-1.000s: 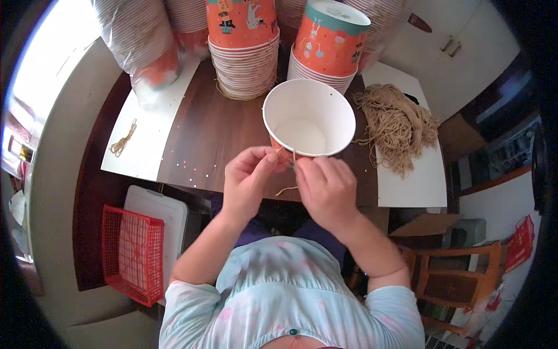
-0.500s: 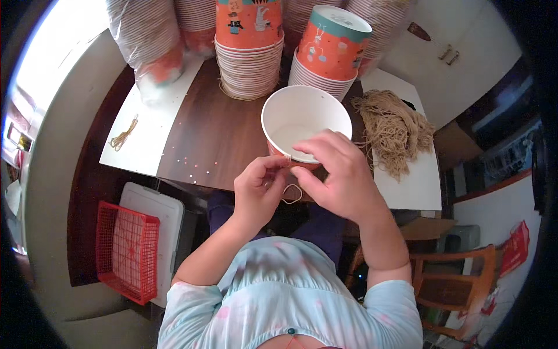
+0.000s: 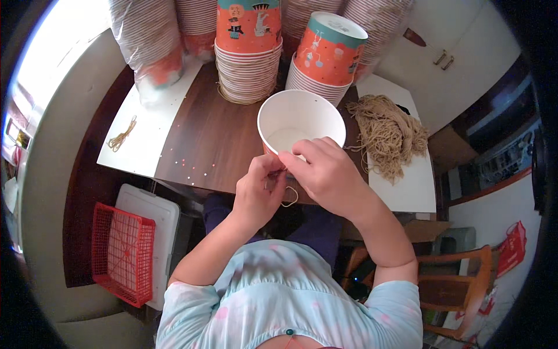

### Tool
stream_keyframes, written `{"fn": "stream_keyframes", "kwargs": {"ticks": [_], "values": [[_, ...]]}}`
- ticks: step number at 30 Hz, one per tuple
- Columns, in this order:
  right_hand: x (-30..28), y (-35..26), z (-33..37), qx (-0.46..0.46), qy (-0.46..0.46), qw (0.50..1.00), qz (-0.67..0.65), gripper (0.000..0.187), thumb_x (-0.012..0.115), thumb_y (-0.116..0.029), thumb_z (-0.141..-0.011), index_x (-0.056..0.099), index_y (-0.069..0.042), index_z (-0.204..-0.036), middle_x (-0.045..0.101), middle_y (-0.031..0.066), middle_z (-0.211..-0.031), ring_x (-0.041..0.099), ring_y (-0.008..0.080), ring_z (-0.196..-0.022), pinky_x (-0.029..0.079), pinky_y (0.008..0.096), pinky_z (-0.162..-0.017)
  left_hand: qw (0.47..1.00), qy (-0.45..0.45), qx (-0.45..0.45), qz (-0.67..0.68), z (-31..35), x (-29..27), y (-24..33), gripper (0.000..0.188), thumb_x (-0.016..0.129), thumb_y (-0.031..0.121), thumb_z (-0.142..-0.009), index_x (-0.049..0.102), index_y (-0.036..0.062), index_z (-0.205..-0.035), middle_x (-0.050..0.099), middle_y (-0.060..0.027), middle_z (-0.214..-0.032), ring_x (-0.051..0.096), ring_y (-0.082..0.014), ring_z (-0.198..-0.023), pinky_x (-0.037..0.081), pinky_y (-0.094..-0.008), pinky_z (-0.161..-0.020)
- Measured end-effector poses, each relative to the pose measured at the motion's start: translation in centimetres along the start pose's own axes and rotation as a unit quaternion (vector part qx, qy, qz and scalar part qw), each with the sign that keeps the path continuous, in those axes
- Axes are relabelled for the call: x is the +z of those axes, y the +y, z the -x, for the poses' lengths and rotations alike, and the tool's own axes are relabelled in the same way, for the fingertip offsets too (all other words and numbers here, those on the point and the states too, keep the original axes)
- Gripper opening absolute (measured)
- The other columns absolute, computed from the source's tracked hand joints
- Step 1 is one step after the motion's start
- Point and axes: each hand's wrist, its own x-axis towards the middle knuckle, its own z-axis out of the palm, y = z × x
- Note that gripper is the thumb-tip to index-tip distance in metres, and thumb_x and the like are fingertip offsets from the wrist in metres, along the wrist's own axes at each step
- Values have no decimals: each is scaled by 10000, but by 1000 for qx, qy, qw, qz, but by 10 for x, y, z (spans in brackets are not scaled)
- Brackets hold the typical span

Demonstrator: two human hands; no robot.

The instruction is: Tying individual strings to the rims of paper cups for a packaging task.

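Handwork at a bucket rim, seen from above. The open paper bucket, white within and orange without, stands near the front edge of the brown tabletop, its mouth turned toward you. Your left hand is at the near rim with thumb and forefinger bent narrow; your right hand arches over the rim beside it, thumb outermost and fingers partly across the opening. The fingertips overlap and are small in view, so whether either pinch closes on the cord or on the bucket wall cannot be told. A loop of that cord hangs free below the fingers, before the table edge.

Note the likely faults. The slack loop could catch on the table edge or your clothing, and a tug there would draw the cord from a light pinch. Hard pressure at one point of the rim could crease the paper wall or tip the bucket toward you, since no hand braces its far side. At right, the tangled heap of tan twine lies near the bucket; a stray strand could snag if the bucket is turned. Behind, the right-hand bucket stack stands close enough to be jostled by a backward push.
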Motion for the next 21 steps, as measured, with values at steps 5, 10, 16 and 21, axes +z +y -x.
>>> {"fn": "stream_keyframes", "kwargs": {"ticks": [5, 10, 16, 21], "values": [[-1, 1, 4, -70, -51, 990, 113, 81, 575, -120, -685, 526, -72, -727, 507, 60, -719, 537, 219, -662, 438, 344, -647, 999, -9, -32, 32, -2, -2, 4, 285, 654, -15, -797, 504, 8, -1039, 637, -127, -929, 667, -232, -816, 542, -316, -713], [23, -21, 29, 43, 18, 996, 78, 137, 669, -43, -680, 549, -60, -742, 492, 66, -699, 529, 238, -634, 445, 355, -594, 989, 24, 84, -123, 5, 1, -6, 284, 696, -23, -743, 571, 47, -988, 622, -106, -875, 592, -181, -704, 494, -292, -621], [63, -28, 46, 184, 180, 965, 43, 193, 695, -15, -706, 647, -49, -890, 607, 66, -837, 592, 254, -676, 486, 350, -603, 980, 74, 117, -144, 11, 4, -11, 365, 664, -65, -748, 532, -14, -1084, 637, -84, -856, 591, -204, -642, 469, -290, -560], [88, -20, 40, 193, 158, 968, 32, 249, 631, -66, -753, 644, -57, -1002, 606, 69, -868, 591, 285, -689, 480, 366, -613, 929, 106, -212, 283, 5, 10, -6, 214, 622, 7, -864, 527, -25, -1053, 646, -70, -840, 597, -101, -621, 496, -207, -554]]}}
